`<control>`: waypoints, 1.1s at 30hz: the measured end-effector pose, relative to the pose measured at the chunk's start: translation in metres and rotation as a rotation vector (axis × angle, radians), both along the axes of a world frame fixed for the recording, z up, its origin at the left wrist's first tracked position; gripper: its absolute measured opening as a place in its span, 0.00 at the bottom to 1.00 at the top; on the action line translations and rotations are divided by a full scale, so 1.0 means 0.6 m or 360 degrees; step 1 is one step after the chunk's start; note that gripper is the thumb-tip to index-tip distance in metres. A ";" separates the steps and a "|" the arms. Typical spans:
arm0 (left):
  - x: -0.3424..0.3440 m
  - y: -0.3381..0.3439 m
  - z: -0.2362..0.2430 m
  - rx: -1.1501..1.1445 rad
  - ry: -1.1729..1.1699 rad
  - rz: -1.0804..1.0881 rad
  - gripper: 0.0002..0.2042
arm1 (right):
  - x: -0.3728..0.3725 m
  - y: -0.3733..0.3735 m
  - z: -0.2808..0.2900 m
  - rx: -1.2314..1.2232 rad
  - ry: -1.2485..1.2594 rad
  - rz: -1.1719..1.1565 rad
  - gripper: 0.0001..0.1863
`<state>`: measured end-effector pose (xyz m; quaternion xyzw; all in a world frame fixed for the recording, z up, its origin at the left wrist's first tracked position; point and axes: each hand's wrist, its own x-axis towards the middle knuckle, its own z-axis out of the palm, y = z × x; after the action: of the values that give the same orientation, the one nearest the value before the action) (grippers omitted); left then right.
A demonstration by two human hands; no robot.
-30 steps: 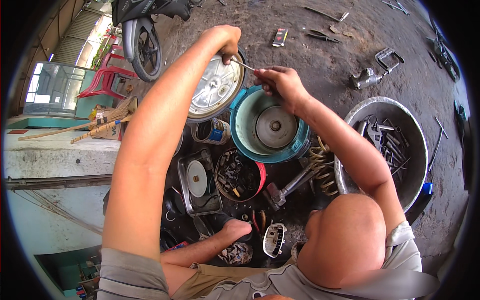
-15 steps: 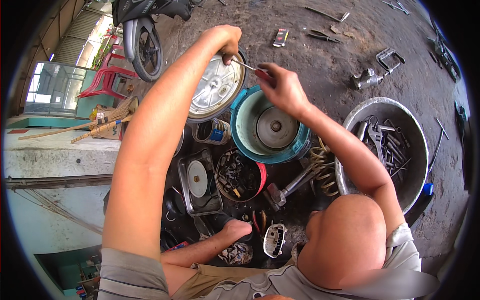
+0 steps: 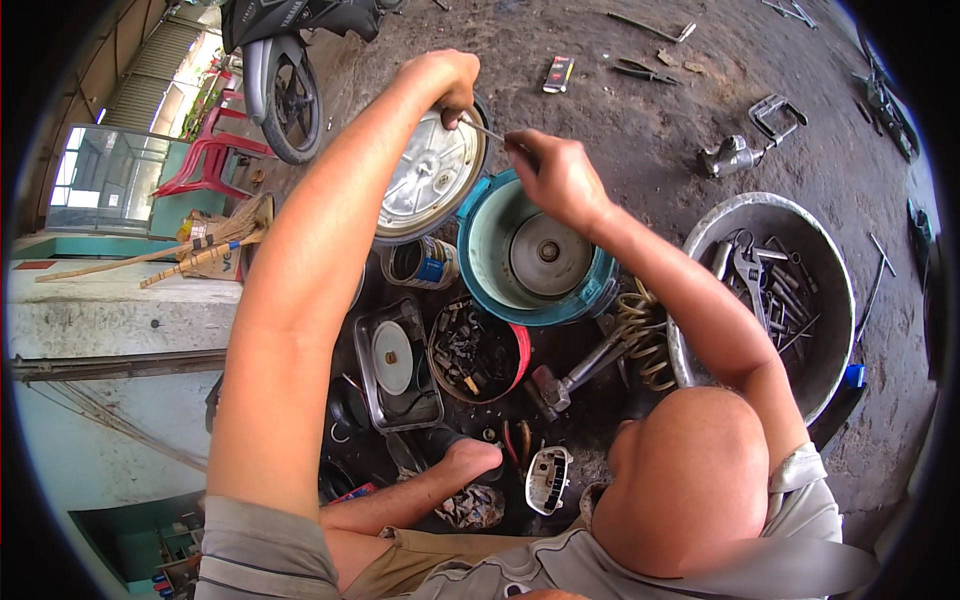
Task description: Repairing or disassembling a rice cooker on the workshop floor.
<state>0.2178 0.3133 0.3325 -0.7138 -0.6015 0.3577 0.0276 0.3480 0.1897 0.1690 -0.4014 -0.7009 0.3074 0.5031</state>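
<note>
A round silver metal cover [image 3: 428, 180] with a dark rim stands tilted beside a teal tub [image 3: 476, 265]. My left hand [image 3: 456, 90] is closed at the cover's upper rim, its thumb bent down; its other fingers are partly hidden. My right hand [image 3: 560, 178] is closed round the handle of a screwdriver [image 3: 484, 129], whose thin metal shaft runs to my left fingertips at the rim. The tip cannot be made out. Inside the tub, below my right hand, is a round metal disc [image 3: 549, 253] with a central hub.
A large basin [image 3: 838, 300] of wrenches and sockets stands at the right. Nearer me are a hammer [image 3: 552, 390], a coil spring [image 3: 655, 345], a metal tray [image 3: 430, 400] and a red-edged bowl [image 3: 524, 355] of small parts. Pliers [image 3: 645, 71] and a motorcycle [image 3: 290, 100] are farther off.
My right hand has turned slightly around the screwdriver handle, hiding its red part. My left hand stays at the cover's rim. The whole view has shifted very slightly.
</note>
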 end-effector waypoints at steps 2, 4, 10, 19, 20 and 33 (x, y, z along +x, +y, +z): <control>-0.024 0.003 0.000 0.0034 -0.0036 -0.0119 0.25 | -0.002 0.026 0.006 -0.0779 0.0475 0.0242 0.16; -0.011 0.006 -0.009 0.0018 -0.0062 -0.0132 0.25 | 0.025 0.054 -0.025 -0.1863 0.1702 0.1064 0.13; -0.009 0.006 -0.003 -0.0029 0.0017 -0.0012 0.24 | 0.004 0.002 0.000 -0.0286 0.0155 -0.0033 0.13; -0.018 0.003 0.002 -0.0010 -0.0062 -0.0116 0.24 | 0.001 0.015 0.001 -0.1129 0.0930 0.0297 0.12; -0.015 0.002 0.004 -0.0018 -0.0053 -0.0103 0.25 | -0.001 0.005 0.004 -0.0368 0.0381 -0.0032 0.12; -0.014 0.003 0.005 -0.0010 -0.0065 -0.0111 0.23 | -0.003 0.000 -0.005 0.0206 0.0060 -0.0111 0.15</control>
<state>0.2093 0.3154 0.3353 -0.7415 -0.5757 0.3437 0.0254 0.3465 0.1895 0.1662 -0.3865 -0.6952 0.2512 0.5515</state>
